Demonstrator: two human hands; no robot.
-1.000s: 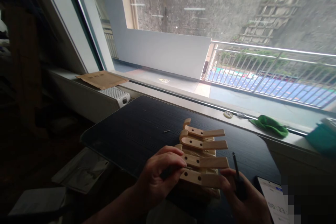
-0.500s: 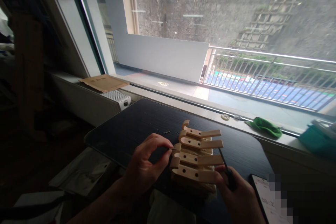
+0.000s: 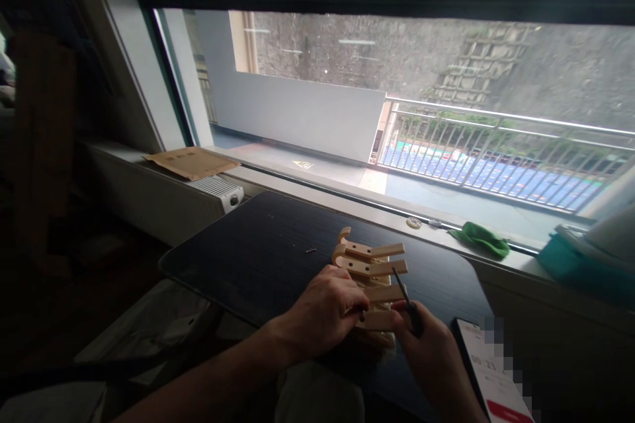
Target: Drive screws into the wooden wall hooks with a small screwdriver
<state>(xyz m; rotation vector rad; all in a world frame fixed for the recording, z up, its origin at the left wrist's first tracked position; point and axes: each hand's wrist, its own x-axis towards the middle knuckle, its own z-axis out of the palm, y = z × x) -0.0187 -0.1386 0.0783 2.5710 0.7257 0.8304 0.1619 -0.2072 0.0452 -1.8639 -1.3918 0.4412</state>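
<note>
Several pale wooden hooks [image 3: 386,250] with dark screw holes lie side by side on the table, over a rougher wooden piece [image 3: 376,342]. My left hand [image 3: 325,307] reaches over the two nearest hooks, covering their curved ends. Its thumb and fingers are pinched by a hole in the nearest hook [image 3: 378,321]; the small screw in them is hidden from this angle. In my right hand [image 3: 429,337] is a screwdriver [image 3: 413,314] with a black handle, its shaft pointing up and left. The fingertips of that hand also touch the nearest hook's straight end.
A loose screw [image 3: 311,250] lies on the dark table [image 3: 238,238]. A phone [image 3: 489,370] showing a timer is at the right. On the sill are a green cloth [image 3: 480,240], a roll of tape [image 3: 413,223] and a brown envelope [image 3: 191,162]. A teal container [image 3: 570,258] stands further right.
My left hand has moved right, from beside the hooks' curved ends to over the nearest hooks. My right hand still holds the screwdriver. The view has tilted up slightly.
</note>
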